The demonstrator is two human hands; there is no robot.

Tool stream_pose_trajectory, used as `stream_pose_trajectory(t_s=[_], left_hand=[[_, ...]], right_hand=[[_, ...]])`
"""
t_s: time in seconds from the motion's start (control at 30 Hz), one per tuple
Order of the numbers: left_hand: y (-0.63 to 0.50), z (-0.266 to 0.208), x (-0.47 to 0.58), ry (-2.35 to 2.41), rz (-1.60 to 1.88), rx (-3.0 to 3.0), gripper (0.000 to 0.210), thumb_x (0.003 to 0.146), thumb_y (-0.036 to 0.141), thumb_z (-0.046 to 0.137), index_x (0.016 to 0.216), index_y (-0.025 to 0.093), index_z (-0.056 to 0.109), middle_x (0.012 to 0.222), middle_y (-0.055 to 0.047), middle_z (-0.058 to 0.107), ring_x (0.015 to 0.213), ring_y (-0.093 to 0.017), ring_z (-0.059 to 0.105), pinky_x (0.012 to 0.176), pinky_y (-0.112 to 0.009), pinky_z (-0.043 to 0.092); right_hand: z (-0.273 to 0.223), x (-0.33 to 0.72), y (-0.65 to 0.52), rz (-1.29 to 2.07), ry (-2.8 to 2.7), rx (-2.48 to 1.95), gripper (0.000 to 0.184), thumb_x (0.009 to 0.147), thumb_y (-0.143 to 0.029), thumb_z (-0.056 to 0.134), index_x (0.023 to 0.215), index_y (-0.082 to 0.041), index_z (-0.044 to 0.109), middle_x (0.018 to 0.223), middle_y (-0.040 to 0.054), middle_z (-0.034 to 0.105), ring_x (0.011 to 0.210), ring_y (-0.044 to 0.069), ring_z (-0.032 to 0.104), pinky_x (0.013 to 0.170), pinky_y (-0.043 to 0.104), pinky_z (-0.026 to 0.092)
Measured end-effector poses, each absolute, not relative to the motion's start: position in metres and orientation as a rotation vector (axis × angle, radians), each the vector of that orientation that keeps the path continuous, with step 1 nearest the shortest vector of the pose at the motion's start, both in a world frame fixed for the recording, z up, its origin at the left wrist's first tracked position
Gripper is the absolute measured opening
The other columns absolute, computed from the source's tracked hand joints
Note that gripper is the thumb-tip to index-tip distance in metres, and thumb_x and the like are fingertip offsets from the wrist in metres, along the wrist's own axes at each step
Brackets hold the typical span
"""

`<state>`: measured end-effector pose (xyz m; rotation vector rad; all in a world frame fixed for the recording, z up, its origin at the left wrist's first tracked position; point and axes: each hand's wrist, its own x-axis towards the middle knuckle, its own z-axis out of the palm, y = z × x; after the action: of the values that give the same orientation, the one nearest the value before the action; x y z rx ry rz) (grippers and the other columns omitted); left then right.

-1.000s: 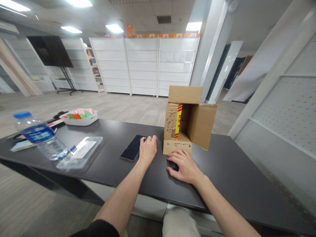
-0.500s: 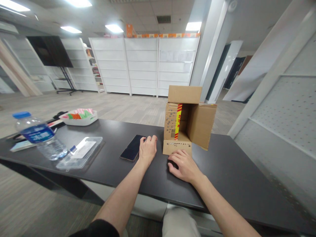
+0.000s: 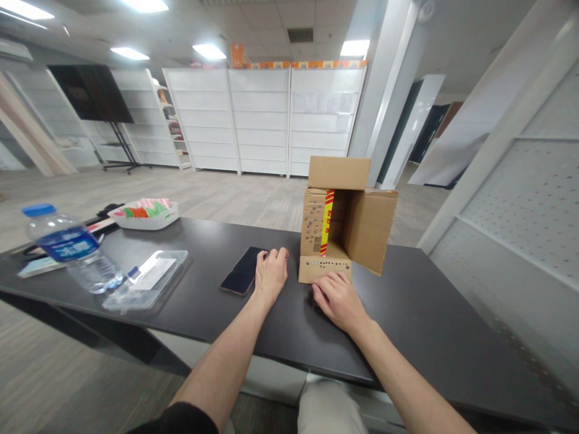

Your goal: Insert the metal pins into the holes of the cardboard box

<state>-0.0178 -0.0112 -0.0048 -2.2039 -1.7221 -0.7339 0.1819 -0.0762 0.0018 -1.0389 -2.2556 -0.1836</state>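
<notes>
My left hand (image 3: 271, 274) rests palm down on the dark table, fingers curled, its thumb beside the right edge of a black smartphone (image 3: 245, 271). What lies under those fingers is hidden. In front of the lower flap of an open cardboard box (image 3: 312, 226), my right hand (image 3: 338, 301) is closed, thumb and fingers drawn together. A small dark thing, too unclear to name, shows at its thumb side. Small grey round spots dot the box's left panel, and a row of dots crosses its lower flap (image 3: 323, 269). Yellow-red tape runs down the box front.
Left on the table (image 3: 203, 241) are a clear plastic case (image 3: 151, 278) with a white paper, a water bottle (image 3: 72, 247) with a blue cap, and a white tray (image 3: 147, 223) of colourful packets. The box's side flap (image 3: 373, 232) sticks out to the right.
My right hand has shifted slightly, its fingers drawn closer together, and less of the dark thing beneath shows. My left hand and the box have stayed in place.
</notes>
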Motion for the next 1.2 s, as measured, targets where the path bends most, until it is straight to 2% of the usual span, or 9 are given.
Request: stream_pose_trajectory(t_s=[0.23, 0.43, 1.2], left_hand=[[-0.010, -0.007, -0.017, -1.725, -0.742, -2.199, 0.023, 0.097, 0.019, 0.039, 0.102, 0.023, 0.061, 0.090, -0.005, 0.066, 0.089, -0.020, 0.061, 0.099, -0.039, 0.033], [-0.009, -0.008, -0.017, -1.724, -0.748, -2.204, 0.022, 0.096, 0.018, 0.041, 0.102, 0.023, 0.061, 0.090, -0.005, 0.066, 0.089, -0.019, 0.061, 0.099, -0.039, 0.033], [-0.010, -0.004, -0.017, -1.749, -0.726, -2.209, 0.024, 0.097, 0.018, 0.038, 0.101, 0.022, 0.061, 0.091, -0.005, 0.066, 0.090, -0.020, 0.061, 0.100, -0.039, 0.033]], right_hand=[[-0.008, 0.191, -0.064, -0.077, -1.869, -1.091, 0.023, 0.101, -0.027, 0.045, 0.100, -0.020, 0.066, 0.094, 0.0071, 0.071, 0.089, 0.022, 0.064, 0.081, 0.037, 0.043], [-0.013, 0.194, -0.054, -0.007, -1.695, -1.096, 0.021, 0.101, -0.031, 0.048, 0.099, -0.022, 0.066, 0.095, 0.0063, 0.072, 0.088, 0.022, 0.065, 0.082, 0.037, 0.046], [-0.014, 0.192, -0.047, -0.027, -1.773, -1.112, 0.023, 0.102, -0.032, 0.045, 0.103, -0.022, 0.066, 0.098, 0.0063, 0.073, 0.092, 0.023, 0.066, 0.083, 0.038, 0.044]])
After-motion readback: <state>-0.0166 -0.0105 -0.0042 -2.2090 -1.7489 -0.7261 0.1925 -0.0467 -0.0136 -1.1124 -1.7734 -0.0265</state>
